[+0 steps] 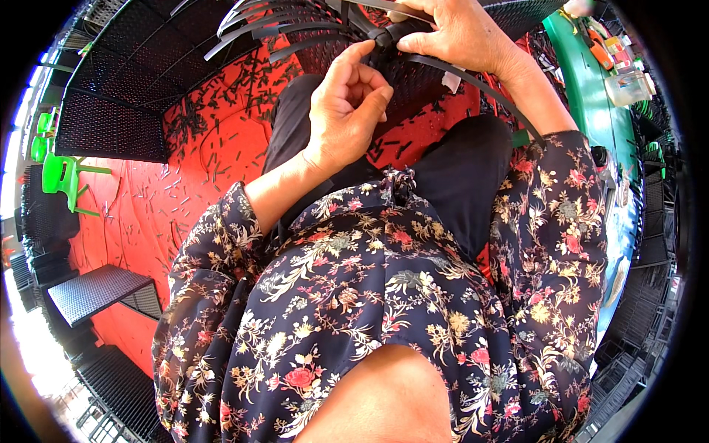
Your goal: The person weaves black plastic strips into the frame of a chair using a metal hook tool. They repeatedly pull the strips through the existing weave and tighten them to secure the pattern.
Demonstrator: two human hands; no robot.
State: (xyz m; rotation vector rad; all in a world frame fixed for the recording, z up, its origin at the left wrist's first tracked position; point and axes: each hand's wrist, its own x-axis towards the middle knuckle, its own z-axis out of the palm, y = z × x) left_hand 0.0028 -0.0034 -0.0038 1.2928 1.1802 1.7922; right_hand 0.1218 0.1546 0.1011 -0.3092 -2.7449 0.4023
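Flat black plastic strips point(295, 29) fan out to the left from a dark wrapped joint point(382, 38) at the top centre. With its index fingertip at this joint, my left hand point(343, 111) has its other fingers loosely curled and its thumb apart, nothing visible in them. My right hand point(469, 37) is closed at the joint's right side, thumb pressed down and fingers round a black strip; part of the grip is hidden. A long strip point(480, 85) bends from below the right thumb down toward my right sleeve. Behind the joint, a dark woven piece stands between my knees.
Black woven panels point(111, 111) stand at the upper left. Short black offcuts point(214, 148) litter the red floor covering point(133, 221). Green chairs point(63, 177) and a woven box point(100, 292) are at left. A green table point(591, 96) at right bears a clear jar point(628, 88).
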